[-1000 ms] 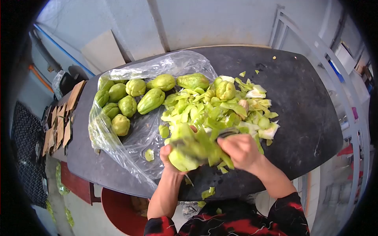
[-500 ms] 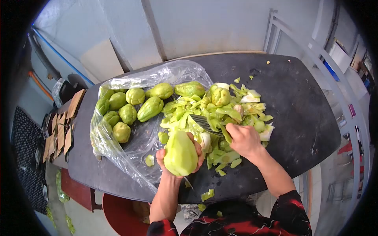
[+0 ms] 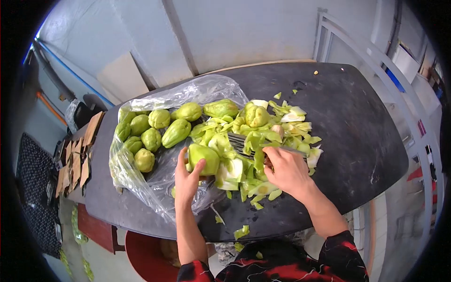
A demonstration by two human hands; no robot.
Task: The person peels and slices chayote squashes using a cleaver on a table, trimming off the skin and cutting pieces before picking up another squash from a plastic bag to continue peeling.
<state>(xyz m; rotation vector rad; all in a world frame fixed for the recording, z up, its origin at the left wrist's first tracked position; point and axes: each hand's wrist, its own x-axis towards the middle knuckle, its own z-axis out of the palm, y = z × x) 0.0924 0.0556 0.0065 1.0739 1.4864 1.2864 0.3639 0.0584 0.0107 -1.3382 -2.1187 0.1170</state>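
Note:
My left hand (image 3: 186,176) is wrapped round a chayote (image 3: 205,159), pale green and smooth, just left of the peel heap. In my right hand (image 3: 286,168) is a knife-like tool with a broad metal blade (image 3: 240,143) that shows dark stripes. Its blade points left over the heap, and strips of peel hang around it. Green chayote peelings (image 3: 218,136) lie piled under and between both hands. On top of the pile rests another chayote (image 3: 256,115). Several whole chayotes (image 3: 176,133) lie to the left on a clear plastic bag (image 3: 134,183).
The dark table (image 3: 357,141) has a rounded right end and stands against a grey wall. Torn cardboard pieces (image 3: 75,157) are at its left edge. Below the near edge is a red tub (image 3: 145,256). A grey metal railing (image 3: 390,66) runs along the right.
My left hand has moved away from me and slightly left, turning the chayote. My right hand has shifted slightly with the blade, staying over the peelings.

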